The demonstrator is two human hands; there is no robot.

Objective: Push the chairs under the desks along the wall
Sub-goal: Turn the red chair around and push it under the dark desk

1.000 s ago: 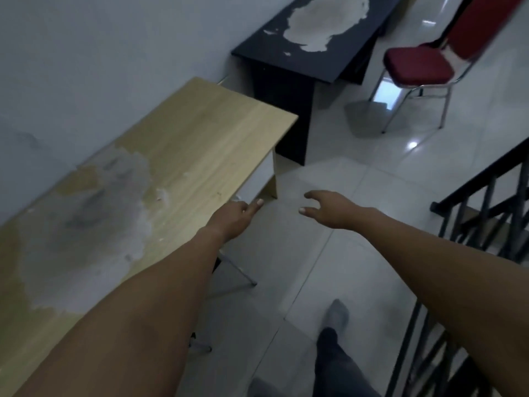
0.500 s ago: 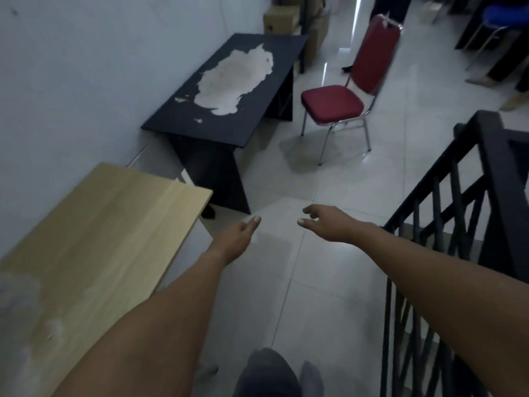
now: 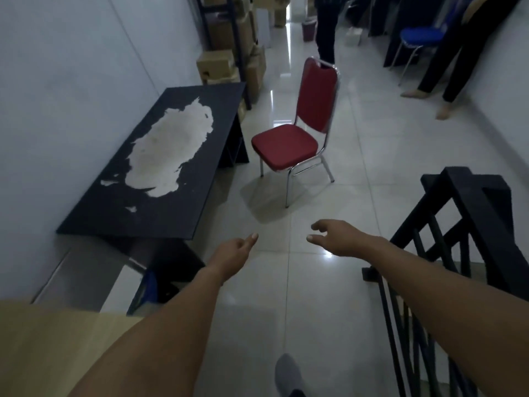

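A red padded chair (image 3: 289, 147) with chrome legs stands on the tiled floor, clear of the black desk (image 3: 160, 213) along the left wall, whose top has a large worn white patch. A light wooden desk (image 3: 43, 339) fills the bottom left corner. My left hand (image 3: 233, 250) and my right hand (image 3: 335, 234) reach forward over the floor, both empty with fingers loosely apart, well short of the chair.
A black stair railing (image 3: 469, 224) stands close on the right. Cardboard boxes (image 3: 217, 64) on a shelf sit beyond the black desk. People's legs (image 3: 446, 81) and a blue stool (image 3: 418, 38) are at the far end of the corridor.
The view has moved forward along the wall: the wooden desk has slid back to the bottom left, the black desk and red chair are nearer. Both hands stay outstretched and empty.
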